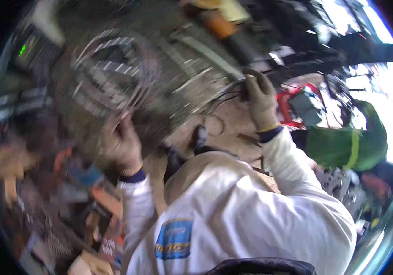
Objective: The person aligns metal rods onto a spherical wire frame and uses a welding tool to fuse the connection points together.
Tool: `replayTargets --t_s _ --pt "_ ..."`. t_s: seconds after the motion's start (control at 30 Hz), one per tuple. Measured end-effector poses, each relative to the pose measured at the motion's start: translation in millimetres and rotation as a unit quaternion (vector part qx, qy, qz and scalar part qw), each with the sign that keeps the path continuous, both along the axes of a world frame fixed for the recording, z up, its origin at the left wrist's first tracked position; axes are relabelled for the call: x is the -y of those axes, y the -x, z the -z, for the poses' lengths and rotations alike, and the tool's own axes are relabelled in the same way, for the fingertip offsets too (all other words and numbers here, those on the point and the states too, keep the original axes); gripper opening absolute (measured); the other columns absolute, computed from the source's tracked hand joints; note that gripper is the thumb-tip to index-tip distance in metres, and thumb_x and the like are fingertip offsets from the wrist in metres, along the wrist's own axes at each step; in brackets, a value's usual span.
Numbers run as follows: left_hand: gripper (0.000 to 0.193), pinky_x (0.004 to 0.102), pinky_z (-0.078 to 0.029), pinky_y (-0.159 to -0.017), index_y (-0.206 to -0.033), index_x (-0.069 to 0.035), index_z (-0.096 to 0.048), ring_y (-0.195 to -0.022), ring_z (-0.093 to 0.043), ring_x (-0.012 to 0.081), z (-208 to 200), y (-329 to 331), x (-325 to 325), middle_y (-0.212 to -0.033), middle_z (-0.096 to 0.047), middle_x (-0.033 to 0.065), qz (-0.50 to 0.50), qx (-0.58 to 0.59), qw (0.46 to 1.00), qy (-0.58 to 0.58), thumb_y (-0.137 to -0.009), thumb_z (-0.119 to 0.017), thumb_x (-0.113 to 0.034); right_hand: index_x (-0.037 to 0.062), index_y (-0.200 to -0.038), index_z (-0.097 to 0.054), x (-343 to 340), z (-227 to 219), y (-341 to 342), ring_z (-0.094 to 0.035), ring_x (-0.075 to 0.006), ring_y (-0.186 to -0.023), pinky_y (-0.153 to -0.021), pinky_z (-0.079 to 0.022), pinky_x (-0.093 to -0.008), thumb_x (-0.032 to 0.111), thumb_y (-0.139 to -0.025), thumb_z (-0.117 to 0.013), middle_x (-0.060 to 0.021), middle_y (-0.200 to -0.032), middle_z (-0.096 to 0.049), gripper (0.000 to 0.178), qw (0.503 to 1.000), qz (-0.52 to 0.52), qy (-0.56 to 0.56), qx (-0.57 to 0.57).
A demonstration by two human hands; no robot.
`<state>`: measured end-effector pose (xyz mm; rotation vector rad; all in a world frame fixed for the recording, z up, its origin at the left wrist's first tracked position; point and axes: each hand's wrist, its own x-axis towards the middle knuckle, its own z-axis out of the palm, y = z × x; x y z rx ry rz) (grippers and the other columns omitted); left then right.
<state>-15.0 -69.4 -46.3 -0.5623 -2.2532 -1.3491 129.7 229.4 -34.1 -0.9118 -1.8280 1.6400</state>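
Both my hands wear pale work gloves with dark cuffs. My left hand is closed on the near edge of a coil of thin wire or cable, whose loops are smeared by motion over the dark bench top. To the right, my right hand reaches the bench's near edge with its fingers bent. What it grips is too blurred to make out. A thin dark cable runs up to its fingers, and the end of a grey metal bar lies just beyond them.
An orange and black tool lies at the back of the bench. Red equipment and a green cloth or bag are at the right. Boxes and mixed clutter fill the lower left. My feet stand on the brownish floor.
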Motion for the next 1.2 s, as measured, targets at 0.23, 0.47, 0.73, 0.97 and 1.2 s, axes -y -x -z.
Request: replayTargets --t_s 0.23,0.47,0.73,0.97,1.2 --pt "0.014 0.0339 -0.055 -0.066 -0.095 0.003 -0.067 -0.076 -0.070 0.0220 18.1 0.4 -1.3 -0.085 -0.072 0.0149 0.015 0.000 1.000 0.005 -0.093 -0.071 -0.011 0.0007 -0.127 -0.060 -179.6 11.1 -12.2 -0.066 -0.0302 -0.108 -0.096 -0.048 -0.0399 0.041 -0.086 -0.072 -0.0168 -0.114 -0.070 0.059 0.904 0.313 -0.276 0.086" --pt "0.014 0.0332 -0.057 -0.069 -0.097 0.002 -0.068 -0.076 -0.071 0.0228 23.0 3.1 8.9 -0.091 -0.073 0.0154 -0.006 0.026 0.999 0.018 -0.092 -0.072 -0.010 0.0089 -0.122 -0.065 -241.2 25.5 -28.0 -0.063 -0.0348 -0.116 -0.101 -0.045 -0.0391 0.048 -0.079 -0.073 -0.0184 -0.116 -0.070 0.059 0.892 0.357 -0.184 0.206" --pt "0.009 0.0327 -0.055 -0.069 -0.095 -0.005 -0.070 -0.076 -0.069 0.0205 9.6 0.3 0.2 -0.089 -0.073 0.0098 0.009 -0.006 1.000 -0.019 -0.090 -0.074 -0.012 0.0009 -0.118 -0.065 -271.5 45.8 -27.5 -0.067 -0.0335 -0.095 -0.079 -0.050 -0.0446 0.048 -0.095 -0.056 -0.0214 -0.105 -0.070 0.053 0.888 0.284 -0.300 0.205" --pt "0.017 0.0352 -0.054 -0.070 -0.092 -0.007 -0.071 -0.078 -0.068 0.0255 49.6 2.3 12.6 -0.093 -0.072 0.0089 -0.009 0.051 0.997 -0.061 -0.088 -0.077 -0.023 -0.0056 -0.114 -0.067 -263.4 -3.1 -19.2 -0.067 -0.0357 -0.105 -0.089 -0.050 -0.0421 0.057 -0.084 -0.068 -0.0237 -0.113 -0.070 0.070 0.817 0.400 -0.234 0.344" --pt "0.015 0.0349 -0.054 -0.073 -0.092 -0.006 -0.070 -0.082 -0.069 0.0249 23.6 1.9 5.6 -0.094 -0.072 0.0110 0.002 0.005 1.000 -0.023 -0.087 -0.078 -0.016 -0.0051 -0.112 -0.068 -223.0 -26.3 -4.1 -0.070 -0.0354 -0.096 -0.084 -0.055 -0.0413 0.045 -0.081 -0.073 -0.0233 -0.105 -0.071 0.059 0.806 0.470 -0.307 0.188"
